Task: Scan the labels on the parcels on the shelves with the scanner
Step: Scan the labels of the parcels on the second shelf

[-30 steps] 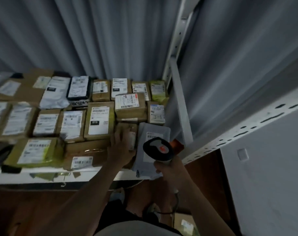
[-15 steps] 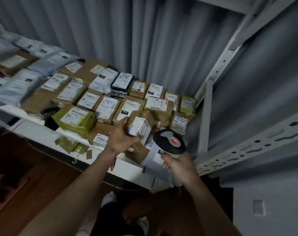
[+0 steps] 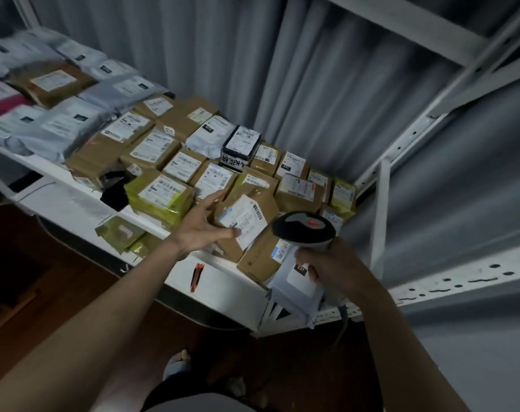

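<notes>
Small brown cardboard parcel [image 3: 246, 215], boxy, matt kraft surface; tilted up at the front edge of the white metal shelf [image 3: 74, 200]. White paper label [image 3: 243, 219] with printed barcode wraps over its upper face and one corner.

Left hand [image 3: 200, 228]: grip on this parcel, thumb pressed on the lower edge of the label, fingers spread along the far left side of the box.

Right hand [image 3: 334, 263]: grip closed round the handle of the handheld scanner [image 3: 304, 228]. Scanner has a rounded dark head with a grey oval panel and red button, smooth plastic, pale handle. Head sits just beside the held parcel, to its right. Cable hangs below the hand.

Under the scanner: flat brown carton [image 3: 260, 260] and a grey soft plastic mailer bag [image 3: 294, 285] with a white label, overhanging the shelf corner.

Further out on the shelf: rows of close-packed brown cardboard boxes, each with a white label; yellow-green glossy wrapped packet [image 3: 160, 197] to the left of the held parcel; black box with white label [image 3: 240, 147] towards the back; crinkled grey plastic mailers [image 3: 53, 129] at far left, blurred.

Backdrop: grey pleated curtain [image 3: 223, 69]. White perforated steel upright [image 3: 380, 215] at right. Dark reddish floor below.
</notes>
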